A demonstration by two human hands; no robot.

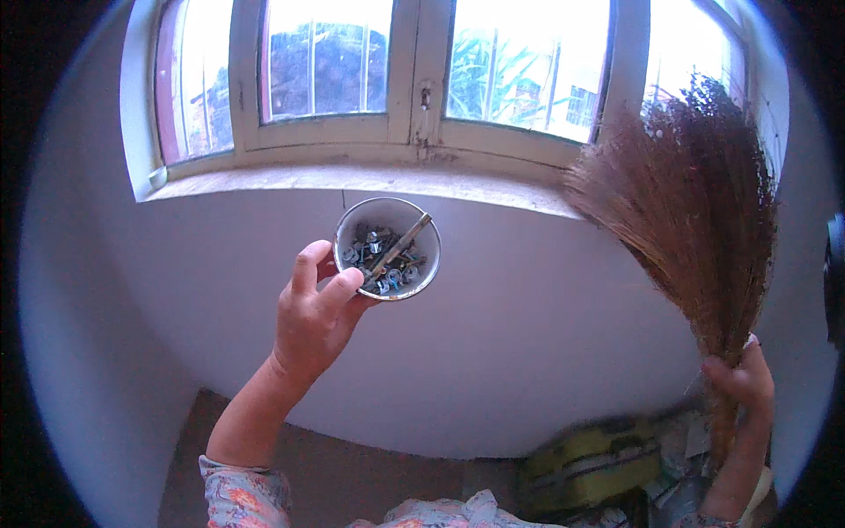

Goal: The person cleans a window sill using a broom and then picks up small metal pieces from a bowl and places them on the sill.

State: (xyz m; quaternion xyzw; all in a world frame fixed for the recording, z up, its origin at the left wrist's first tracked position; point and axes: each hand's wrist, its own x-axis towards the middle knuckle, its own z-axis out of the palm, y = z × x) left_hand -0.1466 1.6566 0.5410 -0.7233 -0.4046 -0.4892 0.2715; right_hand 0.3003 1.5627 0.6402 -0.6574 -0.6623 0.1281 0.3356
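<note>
My left hand (pixel 320 307) grips the rim of a small round metal bowl (pixel 429 274), thumb over the near edge. Inside lie screws, clear plastic bits and other small hardware (pixel 376 244), too small to tell apart fully. A thin rod (pixel 403 244) leans across them, its upper end resting on the far right rim. On the right, my right hand (pixel 743 376) is closed around the bound neck of a soft grass broom (pixel 700 218). The broom's bristles fan upward in front of the right end of the window sill.
A wooden-framed window (pixel 422 99) with bars outside spans the wall ahead, above a worn pale sill (pixel 343 177). Below is a plain wall (pixel 495 343). A yellow-green bag or case (pixel 594 455) and plastic bags (pixel 673 488) lie low on the right. A dark object (pixel 835 284) shows at the right edge.
</note>
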